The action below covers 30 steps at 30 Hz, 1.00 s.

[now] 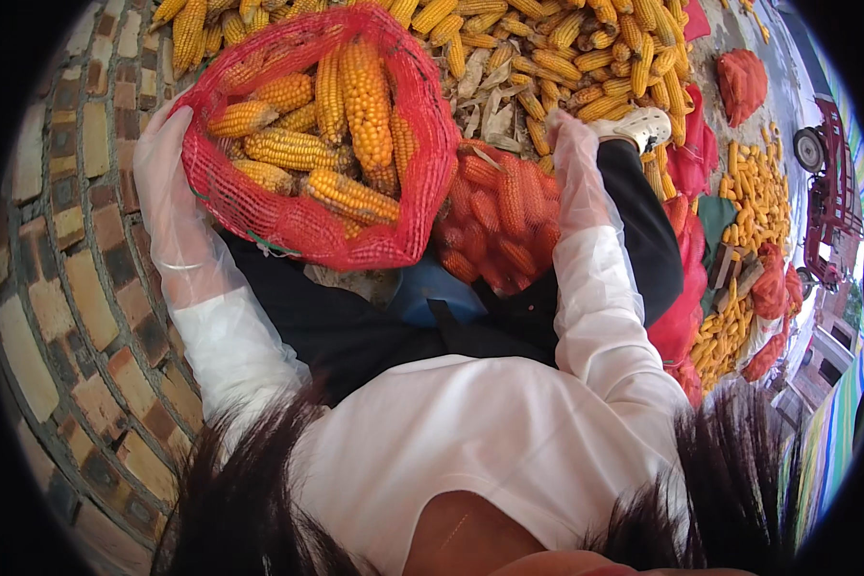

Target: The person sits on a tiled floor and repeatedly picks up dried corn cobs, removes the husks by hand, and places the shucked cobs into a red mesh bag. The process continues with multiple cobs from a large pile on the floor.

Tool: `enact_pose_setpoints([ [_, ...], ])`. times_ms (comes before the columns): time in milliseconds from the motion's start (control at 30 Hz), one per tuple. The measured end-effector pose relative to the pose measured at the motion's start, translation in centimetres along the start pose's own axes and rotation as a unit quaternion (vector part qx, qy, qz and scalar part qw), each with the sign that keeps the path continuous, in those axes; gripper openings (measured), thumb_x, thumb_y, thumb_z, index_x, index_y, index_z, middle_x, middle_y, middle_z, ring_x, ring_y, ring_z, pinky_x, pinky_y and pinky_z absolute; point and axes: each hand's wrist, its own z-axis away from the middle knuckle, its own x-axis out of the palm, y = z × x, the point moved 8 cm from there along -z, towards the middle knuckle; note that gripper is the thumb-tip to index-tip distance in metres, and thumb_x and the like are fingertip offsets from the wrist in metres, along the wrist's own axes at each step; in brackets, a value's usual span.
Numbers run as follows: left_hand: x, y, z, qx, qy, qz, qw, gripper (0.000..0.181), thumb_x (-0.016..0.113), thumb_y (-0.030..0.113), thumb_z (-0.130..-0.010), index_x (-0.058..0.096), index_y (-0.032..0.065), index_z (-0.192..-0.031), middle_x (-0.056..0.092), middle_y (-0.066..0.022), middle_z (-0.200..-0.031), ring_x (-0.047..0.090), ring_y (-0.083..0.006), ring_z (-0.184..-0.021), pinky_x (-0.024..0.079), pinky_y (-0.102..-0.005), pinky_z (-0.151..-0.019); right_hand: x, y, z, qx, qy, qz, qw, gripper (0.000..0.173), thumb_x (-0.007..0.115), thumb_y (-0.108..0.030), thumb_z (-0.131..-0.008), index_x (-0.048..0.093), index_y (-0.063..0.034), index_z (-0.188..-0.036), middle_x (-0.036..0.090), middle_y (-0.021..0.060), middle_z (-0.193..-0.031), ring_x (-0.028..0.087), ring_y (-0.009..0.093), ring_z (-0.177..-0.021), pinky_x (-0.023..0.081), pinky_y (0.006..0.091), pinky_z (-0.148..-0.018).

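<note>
My left hand (162, 144), in a clear plastic glove, grips the left rim of a red mesh sack (432, 194). The mouth of this sack gapes upward, and several yellow corn cobs (288, 147) lie inside. My right hand (572, 137), also gloved in clear plastic, is at the near edge of a large corn pile (561, 57), beside my raised leg. Its fingers are partly hidden, so whether they hold a cob cannot be made out. Between the open sack and my right forearm sits a second red mesh sack (504, 216) filled with cobs.
A brick wall (93, 216) runs along my left. Dry husks (493, 108) lie before the pile. Beneath me is a blue seat (432, 291). Off to the right are more red sacks (741, 86), another heap of cobs (756, 187) and a red cargo tricycle (831, 194).
</note>
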Motion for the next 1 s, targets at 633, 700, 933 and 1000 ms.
enact_pose_setpoints([
  [633, -2.2, -0.1, -1.3, -0.043, 0.104, -0.094, 0.989, 0.033, 0.060, 0.000, -0.097, 0.063, -0.0099, -0.128, 0.072, -0.0167, -0.117, 0.071, -0.0215, -0.103, 0.056, -0.0312, -0.095, 22.4, 7.2, -12.9, -0.013, -0.173, 0.514, 0.840, 0.056, 0.061, 0.000, -0.087, 0.068, -0.0179, -0.140, 0.075, 0.0127, -0.111, 0.071, 0.019, -0.092, 0.054, 0.0333, -0.077],
  [700, -2.4, -0.5, -1.4, -0.048, 0.106, -0.085, 0.990, 0.033, 0.059, -0.002, -0.097, 0.064, -0.0100, -0.128, 0.072, -0.0169, -0.117, 0.071, -0.0216, -0.104, 0.056, -0.0317, -0.096, 23.5, 8.1, -15.1, -0.065, -0.189, 0.582, 0.788, 0.052, 0.063, -0.007, -0.085, 0.069, -0.0161, -0.137, 0.074, 0.0150, -0.119, 0.072, 0.027, -0.104, 0.055, 0.0355, -0.088],
  [933, -1.4, -0.9, -1.6, -0.065, 0.096, -0.049, 0.992, 0.033, 0.060, -0.002, -0.096, 0.065, -0.0104, -0.127, 0.072, -0.0171, -0.118, 0.071, -0.0216, -0.105, 0.056, -0.0324, -0.097, 24.7, 10.3, -17.9, -0.039, -0.207, 0.641, 0.738, 0.053, 0.079, -0.017, -0.079, 0.072, -0.0135, -0.132, 0.072, 0.0136, -0.127, 0.071, 0.027, -0.111, 0.057, 0.0350, -0.092],
  [1000, -1.3, -0.7, -1.4, -0.067, 0.099, -0.062, 0.991, 0.033, 0.059, -0.001, -0.096, 0.064, -0.0107, -0.127, 0.072, -0.0174, -0.119, 0.071, -0.0214, -0.105, 0.055, -0.0324, -0.098, 22.6, 10.4, -17.4, 0.046, -0.171, 0.464, 0.868, 0.060, 0.086, -0.019, -0.073, 0.072, -0.0097, -0.131, 0.076, 0.0131, -0.119, 0.073, 0.022, -0.102, 0.058, 0.0329, -0.087],
])
